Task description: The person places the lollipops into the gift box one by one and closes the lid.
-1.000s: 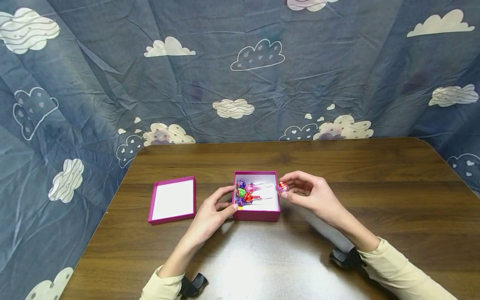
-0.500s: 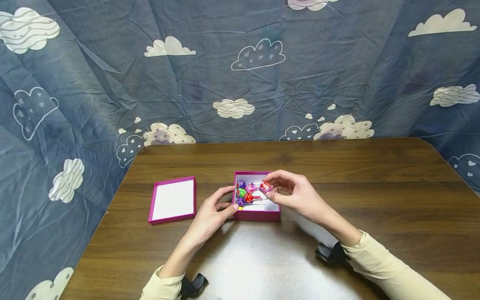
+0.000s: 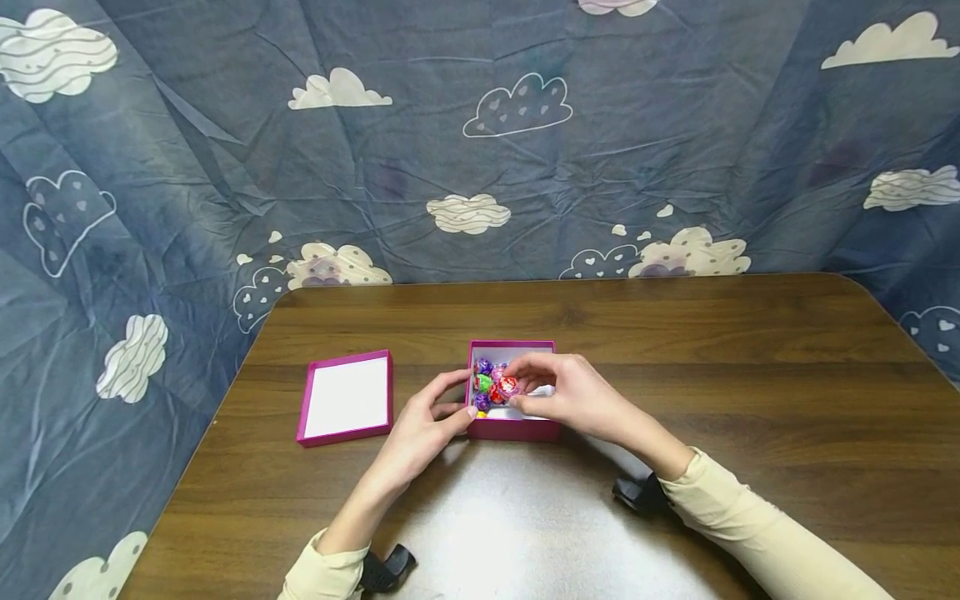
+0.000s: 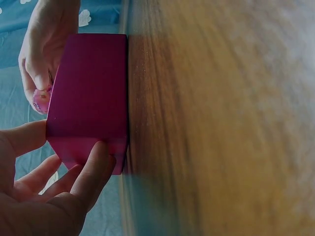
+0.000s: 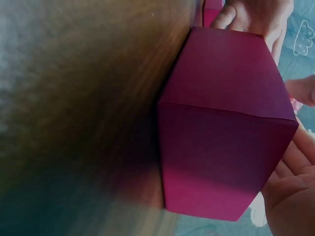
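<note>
A magenta box [image 3: 513, 430] with a white inside stands on the table, with several lollipops [image 3: 482, 384] in purple, green, red and pink wrappers along its left side. My right hand [image 3: 573, 398] reaches over the right part of the box and pinches a red-and-pink lollipop [image 3: 509, 386] just above the others. The stick of that lollipop is hidden behind the fingers. My left hand [image 3: 420, 433] rests against the left wall, thumb at the near corner; in the left wrist view its spread fingers [image 4: 93, 172] touch the outside of the box.
The box's magenta lid [image 3: 347, 398] lies inside up, left of the box. Wooden tabletop [image 3: 712, 358] surrounds both. Behind the table hangs a blue cloth [image 3: 375, 167] with cloud prints. Each wrist carries a black camera strap [image 3: 641, 493].
My right hand has carried the red-and-pink lollipop leftward from the box's right rim to above the other lollipops inside. The left hand, box and lid have stayed in place.
</note>
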Motion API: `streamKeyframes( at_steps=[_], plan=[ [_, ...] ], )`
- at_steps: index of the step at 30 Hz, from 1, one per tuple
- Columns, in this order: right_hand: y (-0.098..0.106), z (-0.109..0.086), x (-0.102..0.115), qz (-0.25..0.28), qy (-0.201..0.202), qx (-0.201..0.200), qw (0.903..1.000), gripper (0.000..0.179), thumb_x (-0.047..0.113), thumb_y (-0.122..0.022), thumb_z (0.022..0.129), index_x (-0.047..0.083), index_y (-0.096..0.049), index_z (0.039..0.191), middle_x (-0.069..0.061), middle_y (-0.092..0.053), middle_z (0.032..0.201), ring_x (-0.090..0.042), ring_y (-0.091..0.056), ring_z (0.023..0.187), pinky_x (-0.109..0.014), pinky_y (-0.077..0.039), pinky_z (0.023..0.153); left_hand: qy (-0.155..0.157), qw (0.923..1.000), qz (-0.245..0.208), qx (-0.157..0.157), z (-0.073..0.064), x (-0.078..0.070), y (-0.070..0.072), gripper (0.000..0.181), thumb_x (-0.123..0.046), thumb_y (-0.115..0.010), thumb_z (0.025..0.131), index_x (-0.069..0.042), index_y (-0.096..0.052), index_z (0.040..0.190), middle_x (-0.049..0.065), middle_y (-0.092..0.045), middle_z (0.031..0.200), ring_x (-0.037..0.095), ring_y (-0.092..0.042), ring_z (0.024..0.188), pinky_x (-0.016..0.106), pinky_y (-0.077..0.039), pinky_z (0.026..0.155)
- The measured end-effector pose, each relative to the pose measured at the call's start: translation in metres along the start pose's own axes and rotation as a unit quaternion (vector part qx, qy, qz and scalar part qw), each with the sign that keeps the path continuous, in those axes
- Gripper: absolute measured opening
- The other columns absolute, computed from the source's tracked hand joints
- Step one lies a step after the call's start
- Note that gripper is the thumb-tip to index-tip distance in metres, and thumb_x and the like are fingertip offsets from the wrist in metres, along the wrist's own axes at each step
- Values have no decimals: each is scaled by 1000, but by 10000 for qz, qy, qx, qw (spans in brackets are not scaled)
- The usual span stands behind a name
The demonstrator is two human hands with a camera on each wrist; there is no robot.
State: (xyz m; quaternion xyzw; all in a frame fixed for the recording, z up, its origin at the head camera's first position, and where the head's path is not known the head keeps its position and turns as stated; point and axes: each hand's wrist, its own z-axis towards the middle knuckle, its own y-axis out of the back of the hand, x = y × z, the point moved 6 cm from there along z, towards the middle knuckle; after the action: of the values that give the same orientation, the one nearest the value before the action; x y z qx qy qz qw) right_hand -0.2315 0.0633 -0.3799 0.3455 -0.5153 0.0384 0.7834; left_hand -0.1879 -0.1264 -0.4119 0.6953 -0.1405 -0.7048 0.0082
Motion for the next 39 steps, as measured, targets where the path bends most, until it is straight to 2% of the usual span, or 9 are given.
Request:
streamKeyframes(
  at_steps=[3,7,11,14,24,32,39],
  plan=[
    [-2,4,1,-509,230,163,9983,25,8,-79,80,12,-71,103,6,-69,92,-12,-65,83,-38,-54,76,9,10000,-3,19,0,1,1,51,-9,-70,90,-14,-55,139,11,-52,142,29,-63,111,39,-52,84],
    [-5,11,2,-1136,529,577,9904,25,12,-78,80,15,-71,103,11,-67,92,-12,-64,83,-36,-52,75,10,10000,31,25,1,3,1,51,-10,-69,91,-14,-54,139,11,-52,142,28,-63,110,38,-52,84],
    [-8,15,1,-1545,607,1050,9805,24,17,-77,82,18,-71,105,13,-64,91,-12,-60,80,-30,-49,72,25,9999,118,52,3,3,1,51,-12,-69,91,-15,-54,140,10,-51,144,28,-63,111,37,-53,84],
    [-9,18,0,-1824,608,1222,9737,23,21,-77,83,20,-71,106,14,-64,90,-10,-59,77,-28,-48,69,20,9999,150,62,3,2,1,51,-12,-69,91,-15,-54,140,10,-50,144,28,-62,112,38,-53,85],
    [-16,25,-4,-2634,298,1122,9577,17,24,-79,77,28,-69,90,21,-61,73,1,-60,69,-27,-45,62,2,10000,48,62,1,2,0,51,-10,-69,91,-15,-54,140,11,-50,144,28,-63,111,38,-52,83],
    [-20,25,-3,-3016,536,1172,9447,14,22,-80,77,29,-69,80,23,-57,66,5,-52,62,-27,-42,58,-5,10000,60,-22,2,1,0,52,-9,-69,90,-14,-54,140,12,-50,144,29,-63,110,37,-53,81],
    [-21,26,-2,-3031,582,1246,9430,14,22,-81,77,29,-69,81,22,-56,66,4,-51,61,-26,-42,57,14,10000,68,-31,2,2,0,53,-9,-69,90,-14,-54,140,12,-50,144,29,-63,110,35,-52,79]
  ],
)
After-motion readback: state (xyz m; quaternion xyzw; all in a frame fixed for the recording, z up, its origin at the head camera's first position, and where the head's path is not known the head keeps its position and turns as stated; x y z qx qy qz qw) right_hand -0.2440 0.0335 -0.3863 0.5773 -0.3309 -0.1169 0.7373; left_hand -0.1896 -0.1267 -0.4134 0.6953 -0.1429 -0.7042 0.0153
